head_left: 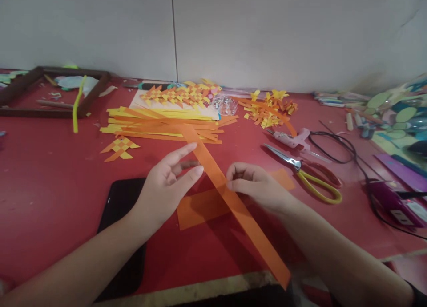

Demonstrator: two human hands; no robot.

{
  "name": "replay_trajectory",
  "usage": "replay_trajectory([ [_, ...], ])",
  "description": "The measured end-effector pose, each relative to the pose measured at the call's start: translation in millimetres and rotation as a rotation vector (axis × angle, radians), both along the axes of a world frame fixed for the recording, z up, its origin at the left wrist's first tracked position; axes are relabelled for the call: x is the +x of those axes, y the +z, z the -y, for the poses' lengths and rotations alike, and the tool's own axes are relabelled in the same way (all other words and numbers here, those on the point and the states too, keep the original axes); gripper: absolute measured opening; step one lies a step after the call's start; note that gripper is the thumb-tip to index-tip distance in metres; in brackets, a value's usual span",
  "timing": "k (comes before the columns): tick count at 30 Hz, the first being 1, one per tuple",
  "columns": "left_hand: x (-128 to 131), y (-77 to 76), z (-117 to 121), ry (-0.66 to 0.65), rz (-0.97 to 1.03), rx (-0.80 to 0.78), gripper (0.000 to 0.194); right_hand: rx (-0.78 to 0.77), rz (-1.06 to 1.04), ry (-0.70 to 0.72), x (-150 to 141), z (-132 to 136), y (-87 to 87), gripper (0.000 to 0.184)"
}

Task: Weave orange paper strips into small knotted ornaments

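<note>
A long orange paper strip (245,216) slants across the middle, held above the table. My right hand (250,182) pinches its right edge near the middle, fingers curled. My left hand (167,182) is at the strip's left edge, thumb and index finger apart, their tips at or very near the paper; I cannot tell whether they touch. Beneath the strip lies a wider orange paper piece (196,209) on the red table. A black phone-like slab (123,253) lies partly under my left forearm. A woven orange-and-yellow paper fish (120,147) rests beyond my left hand.
Yellow and orange strips (143,124) lie piled beyond my hands, with a row of woven fish (180,95) behind. Paper scraps (270,111) are heaped further right. Scissors (300,167), a pink glue gun (293,140) and a purple power socket (396,204) with cables sit at right. A brown frame (90,98) lies at left.
</note>
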State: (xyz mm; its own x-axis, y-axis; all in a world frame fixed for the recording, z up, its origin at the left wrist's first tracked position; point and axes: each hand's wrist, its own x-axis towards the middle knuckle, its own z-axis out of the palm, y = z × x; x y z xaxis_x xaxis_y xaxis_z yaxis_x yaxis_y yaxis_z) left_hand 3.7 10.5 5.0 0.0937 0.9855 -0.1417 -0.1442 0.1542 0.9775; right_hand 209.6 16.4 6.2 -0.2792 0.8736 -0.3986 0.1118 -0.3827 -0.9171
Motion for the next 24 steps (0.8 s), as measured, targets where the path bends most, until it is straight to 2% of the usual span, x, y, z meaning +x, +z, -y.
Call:
replay_trajectory([
  [4, -1, -2.9, -2, 0.090, 0.033, 0.042, 0.043, -0.007, 0.023, 0.119, 5, 1, 2.8, 0.010],
  [9, -3, -1.6, -10, 0.251, 0.166, 0.006, 0.021, -0.030, 0.053, 0.268, 11, 2, 7.3, 0.013],
  [12, -5, -0.4, -13, 0.260, 0.212, -0.015, 0.027, -0.012, 0.068, 0.300, 13, 1, 10.2, 0.014],
  [16, -3, 1.9, -11, 0.142, 0.193, -0.129, 0.042, 0.038, -0.059, 0.161, 9, 1, 9.2, 0.009],
  [20, 1, 5.2, -5, -0.034, 0.120, -0.140, 0.041, 0.162, -0.236, -0.059, -2, 4, 1.4, 0.015],
  [24, 4, 7.5, 2, -0.154, 0.055, -0.107, 0.038, 0.177, -0.284, -0.159, -11, 9, -5.4, 0.016],
])
